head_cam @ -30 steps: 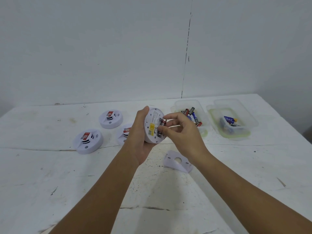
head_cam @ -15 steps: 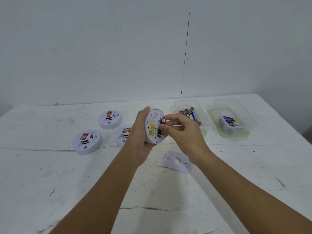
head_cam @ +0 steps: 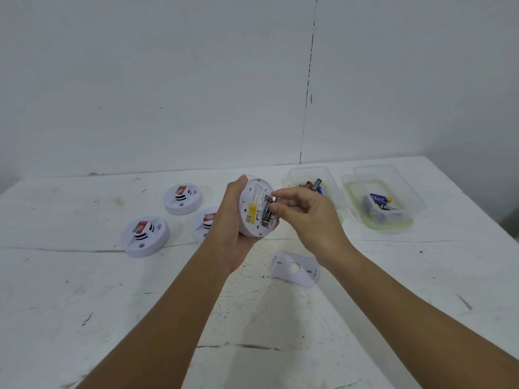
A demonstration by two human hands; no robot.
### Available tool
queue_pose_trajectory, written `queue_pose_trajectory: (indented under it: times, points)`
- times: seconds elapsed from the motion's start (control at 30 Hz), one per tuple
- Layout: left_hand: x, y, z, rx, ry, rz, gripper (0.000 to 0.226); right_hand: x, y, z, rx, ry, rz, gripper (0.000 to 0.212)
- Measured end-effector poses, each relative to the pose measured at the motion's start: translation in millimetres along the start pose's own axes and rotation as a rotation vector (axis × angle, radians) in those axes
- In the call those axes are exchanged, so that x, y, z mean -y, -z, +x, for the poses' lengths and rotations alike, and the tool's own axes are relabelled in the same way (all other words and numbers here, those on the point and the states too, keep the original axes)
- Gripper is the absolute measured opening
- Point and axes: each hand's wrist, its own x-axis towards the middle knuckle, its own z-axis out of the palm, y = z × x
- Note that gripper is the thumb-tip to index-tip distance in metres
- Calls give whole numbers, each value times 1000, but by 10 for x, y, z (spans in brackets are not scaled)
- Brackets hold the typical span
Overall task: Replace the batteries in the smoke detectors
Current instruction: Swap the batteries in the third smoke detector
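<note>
The left hand (head_cam: 238,220) holds the detector (head_cam: 257,207) up over the worktop (head_cam: 84,304), back facing right. The right hand (head_cam: 306,217) pinches a battery (head_cam: 268,211) standing upright in its slot.

White scuffed table (head_cam: 84,290); plain pale wall (head_cam: 154,80) behind, thin dark vertical seam (head_cam: 307,88).

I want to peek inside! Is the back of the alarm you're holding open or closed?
Open. The alarm shows a bare battery; its cover lies on the table.
</note>
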Motion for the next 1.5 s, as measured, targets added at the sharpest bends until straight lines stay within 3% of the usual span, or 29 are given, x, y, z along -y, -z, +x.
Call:
queue_pose_trajectory:
  times: [0.47, 1.23, 1.5]
  points:
    - [-67, -23, -37, -36, -6, -80, 44, -70, -7, -25, -10, 91, -130, 13]
    - [21, -55, 71, -64, 67, 9, 45, -298, 27, -149, 16, 178, -400, 39]
    - [3, -105, 281, -79, 81, 110, 54, -200, 245, 67, 96, 170, -605, 35]
